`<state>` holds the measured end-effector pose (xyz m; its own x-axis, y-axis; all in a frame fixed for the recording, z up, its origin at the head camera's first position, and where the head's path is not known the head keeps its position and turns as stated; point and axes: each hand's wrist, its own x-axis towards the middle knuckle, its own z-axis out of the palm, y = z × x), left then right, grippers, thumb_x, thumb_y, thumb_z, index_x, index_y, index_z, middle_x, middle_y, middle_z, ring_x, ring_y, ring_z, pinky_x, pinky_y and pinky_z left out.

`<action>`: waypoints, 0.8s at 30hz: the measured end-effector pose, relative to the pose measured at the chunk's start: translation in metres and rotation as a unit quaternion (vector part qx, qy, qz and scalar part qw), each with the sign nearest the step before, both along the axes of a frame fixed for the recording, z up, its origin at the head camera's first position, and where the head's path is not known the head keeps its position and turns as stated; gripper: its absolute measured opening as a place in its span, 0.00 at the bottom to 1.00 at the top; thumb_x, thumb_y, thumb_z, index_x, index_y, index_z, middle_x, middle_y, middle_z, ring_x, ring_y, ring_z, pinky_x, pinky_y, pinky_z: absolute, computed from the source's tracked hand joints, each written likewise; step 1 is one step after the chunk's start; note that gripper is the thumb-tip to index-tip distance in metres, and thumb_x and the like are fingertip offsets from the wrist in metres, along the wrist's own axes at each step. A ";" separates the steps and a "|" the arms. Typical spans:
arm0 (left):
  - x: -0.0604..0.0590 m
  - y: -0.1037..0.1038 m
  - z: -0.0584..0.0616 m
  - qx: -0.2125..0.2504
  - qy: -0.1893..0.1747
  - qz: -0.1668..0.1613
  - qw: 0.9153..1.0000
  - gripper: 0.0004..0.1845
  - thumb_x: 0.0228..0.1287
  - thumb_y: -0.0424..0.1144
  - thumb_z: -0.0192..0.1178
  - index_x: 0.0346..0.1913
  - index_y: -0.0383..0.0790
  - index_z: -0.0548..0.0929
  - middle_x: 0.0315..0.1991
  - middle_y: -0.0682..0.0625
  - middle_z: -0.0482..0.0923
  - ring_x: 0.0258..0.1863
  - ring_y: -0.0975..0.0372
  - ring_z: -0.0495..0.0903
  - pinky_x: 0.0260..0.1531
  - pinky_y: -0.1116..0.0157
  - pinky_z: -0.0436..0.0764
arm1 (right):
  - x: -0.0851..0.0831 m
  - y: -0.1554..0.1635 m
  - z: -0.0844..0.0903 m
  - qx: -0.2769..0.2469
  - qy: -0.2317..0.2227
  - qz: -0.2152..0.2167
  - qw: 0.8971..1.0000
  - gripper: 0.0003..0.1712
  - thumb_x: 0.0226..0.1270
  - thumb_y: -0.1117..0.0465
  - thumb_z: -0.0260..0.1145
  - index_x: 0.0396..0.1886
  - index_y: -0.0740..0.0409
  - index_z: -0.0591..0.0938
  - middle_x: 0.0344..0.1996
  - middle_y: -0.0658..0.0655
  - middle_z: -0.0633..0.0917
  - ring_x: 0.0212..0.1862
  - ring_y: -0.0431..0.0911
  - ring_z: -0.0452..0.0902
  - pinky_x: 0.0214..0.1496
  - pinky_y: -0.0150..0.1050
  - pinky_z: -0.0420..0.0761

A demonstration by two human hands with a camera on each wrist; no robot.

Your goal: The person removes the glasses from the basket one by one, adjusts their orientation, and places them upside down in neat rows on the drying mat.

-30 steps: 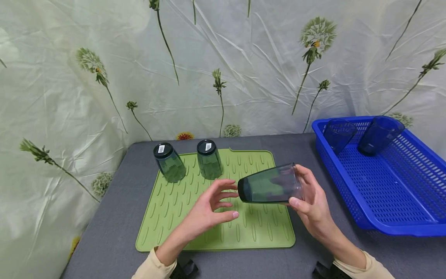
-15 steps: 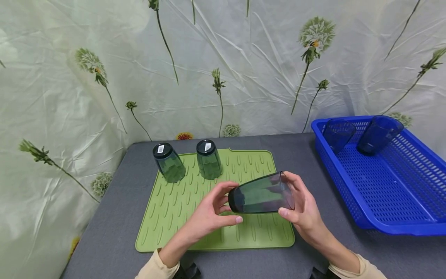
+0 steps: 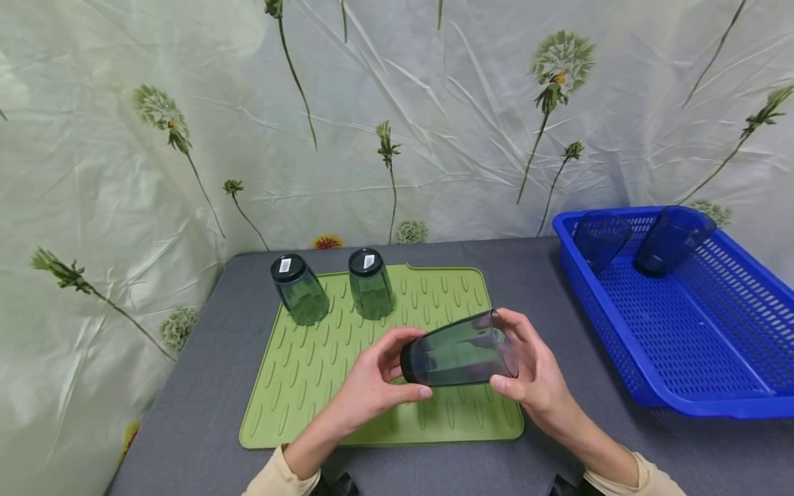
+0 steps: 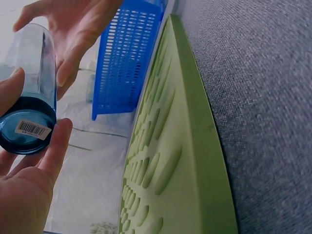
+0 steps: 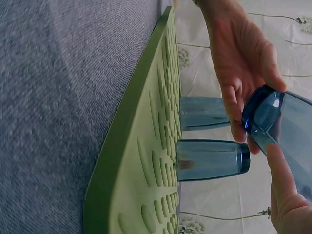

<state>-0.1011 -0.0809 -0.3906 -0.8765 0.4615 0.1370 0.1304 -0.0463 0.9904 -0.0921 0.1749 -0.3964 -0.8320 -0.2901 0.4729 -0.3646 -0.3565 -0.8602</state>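
Observation:
A dark tinted drinking glass [image 3: 459,350] lies on its side in the air over the green drying mat [image 3: 298,406], its thick base toward the left. My left hand [image 3: 372,379] grips the base end between thumb and fingers. At the rim end, my right hand [image 3: 536,368] holds the glass with the thumb on the near side. A barcode sticker [image 4: 32,129] shows on the base in the left wrist view. Two more glasses stand upside down at the mat's back left, one at the corner [image 3: 300,291] and another glass [image 3: 371,284] to its right.
On the right stands a blue plastic basket [image 3: 645,379] with two glasses in its back end, one glass [image 3: 602,241] by the left wall and a leaning glass [image 3: 673,241]. Grey cloth [image 3: 192,413] covers the table, and a flowered curtain [image 3: 459,138] hangs behind.
The glass has moved left and down toward me, with the right hand on its rim end. My left hand has gone from beside the base to gripping it.

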 end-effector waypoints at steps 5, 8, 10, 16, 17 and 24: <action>0.000 -0.001 -0.001 0.010 0.007 0.005 1.000 0.37 0.50 0.25 0.73 0.65 0.41 0.73 0.60 0.42 0.74 0.56 0.53 0.76 0.54 0.60 0.80 | -0.002 0.001 0.000 -0.001 0.013 0.018 1.000 0.39 0.53 0.75 0.64 0.67 0.63 0.64 0.60 0.61 0.71 0.60 0.49 0.70 0.58 0.39 0.78; -0.001 -0.001 -0.001 0.020 0.020 0.008 1.000 0.37 0.49 0.24 0.73 0.65 0.38 0.72 0.59 0.39 0.73 0.56 0.52 0.76 0.55 0.60 0.79 | -0.004 0.001 0.000 -0.009 0.030 0.032 0.999 0.39 0.54 0.75 0.64 0.67 0.67 0.62 0.60 0.63 0.71 0.60 0.50 0.71 0.59 0.40 0.78; -0.001 -0.002 -0.001 0.027 0.027 0.012 0.999 0.37 0.49 0.23 0.73 0.65 0.36 0.72 0.58 0.38 0.73 0.56 0.51 0.75 0.55 0.59 0.79 | -0.005 0.001 0.000 -0.013 0.033 0.039 0.999 0.39 0.55 0.76 0.64 0.67 0.68 0.61 0.61 0.63 0.71 0.60 0.50 0.71 0.59 0.39 0.78; -0.001 -0.003 0.000 0.037 0.029 0.031 0.998 0.38 0.48 0.23 0.73 0.65 0.34 0.71 0.58 0.37 0.73 0.56 0.50 0.75 0.56 0.59 0.79 | -0.007 0.003 -0.001 -0.004 0.005 0.036 0.999 0.40 0.57 0.75 0.65 0.69 0.65 0.61 0.62 0.64 0.69 0.63 0.52 0.70 0.60 0.41 0.77; -0.001 -0.003 0.000 0.040 0.028 0.034 0.998 0.38 0.48 0.23 0.73 0.65 0.34 0.71 0.58 0.37 0.73 0.57 0.50 0.75 0.56 0.59 0.78 | -0.008 0.004 -0.001 -0.003 0.007 0.036 0.999 0.40 0.57 0.76 0.65 0.69 0.66 0.61 0.63 0.65 0.69 0.63 0.52 0.70 0.60 0.41 0.77; -0.002 -0.006 0.001 0.063 0.020 0.052 0.996 0.39 0.46 0.21 0.73 0.65 0.35 0.71 0.63 0.37 0.69 0.59 0.49 0.75 0.56 0.57 0.78 | -0.013 0.008 -0.003 -0.018 0.011 0.057 0.998 0.49 0.52 0.80 0.68 0.72 0.68 0.56 0.66 0.62 0.65 0.65 0.51 0.67 0.56 0.42 0.80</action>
